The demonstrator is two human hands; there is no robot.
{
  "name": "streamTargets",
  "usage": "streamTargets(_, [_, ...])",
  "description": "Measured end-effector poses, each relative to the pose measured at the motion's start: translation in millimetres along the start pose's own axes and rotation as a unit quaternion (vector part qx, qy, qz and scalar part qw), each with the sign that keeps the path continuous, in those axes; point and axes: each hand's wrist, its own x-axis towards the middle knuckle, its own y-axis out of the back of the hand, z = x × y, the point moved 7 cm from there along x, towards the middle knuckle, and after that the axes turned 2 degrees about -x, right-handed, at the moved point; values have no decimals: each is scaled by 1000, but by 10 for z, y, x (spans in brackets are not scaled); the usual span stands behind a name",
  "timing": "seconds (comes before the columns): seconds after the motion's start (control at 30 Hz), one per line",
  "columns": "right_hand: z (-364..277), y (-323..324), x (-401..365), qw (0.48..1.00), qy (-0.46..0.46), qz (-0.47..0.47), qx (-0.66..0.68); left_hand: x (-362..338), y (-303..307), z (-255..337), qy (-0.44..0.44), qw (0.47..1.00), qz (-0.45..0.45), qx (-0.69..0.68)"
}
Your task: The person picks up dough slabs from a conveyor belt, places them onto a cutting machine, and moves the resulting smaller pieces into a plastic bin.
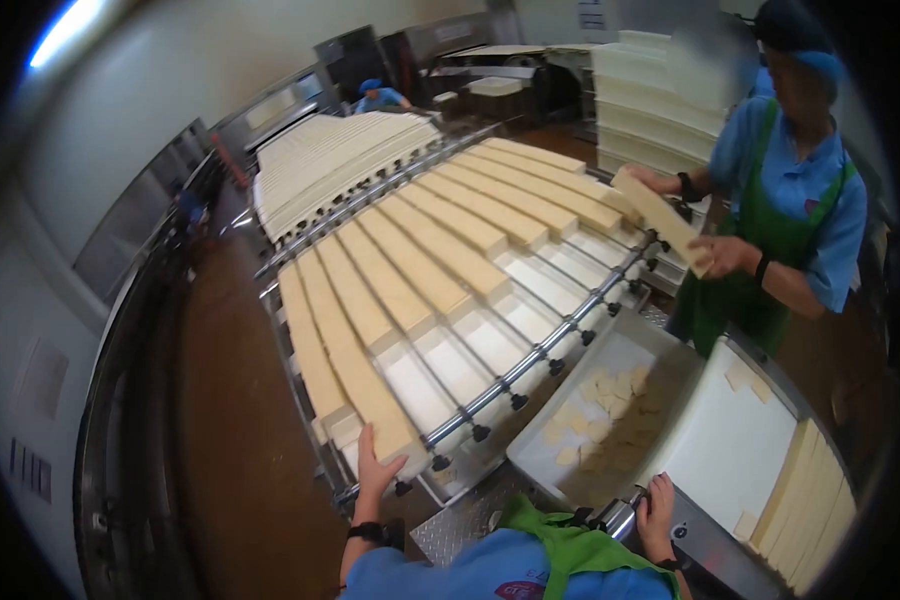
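My left hand is at the near end of a long row of pale biscuits. Its fingers stretch up along the row's left side, with the thumb spread to the right against the end. My right hand lies with fingers extended on the near edge of a white work surface and appears to hold nothing. Several similar rows lie side by side in lanes parted by thin metal rods. Beyond the near ends of some rows, the white bed of the lanes shows.
A metal rail with black knobs crosses the lanes. Below it, a white bin holds loose square pieces. More rows lie at right. A co-worker holds a biscuit row in both hands. White crates stand behind.
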Motion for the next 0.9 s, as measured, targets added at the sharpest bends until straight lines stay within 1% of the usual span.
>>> streamTargets(0.07, [18, -35, -33, 1000, 12, -4, 4, 8, -5, -5, -6, 1000, 2, 1])
streamTargets(0.17, [36, -67, -50, 1000, 5, -15, 18, 10, 1, 15, 0, 1000, 6, -15])
streamTargets(0.27, [43, -69, -13, 999, -30, -23, 28, 10, -12, -41, 11, 1000, 9, -25])
streamTargets(0.47, [18, -65, 19, 1000, -19, -18, 7, 17, -15, -62, 19, 999, 9, -35])
streamTargets(0.57, [7, -52, 29, 1000, -22, -20, 7, 15, -5, 1, 12, 1000, 14, -14])
streamTargets(0.67, [16, -52, 29, 1000, -22, -15, 10, 13, 1, 8, 22, 1000, 13, -16])
streamTargets(0.9, [12, -38, 30, 1000, -22, -3, 11, 16, 4, -6, 11, 1000, 22, -9])
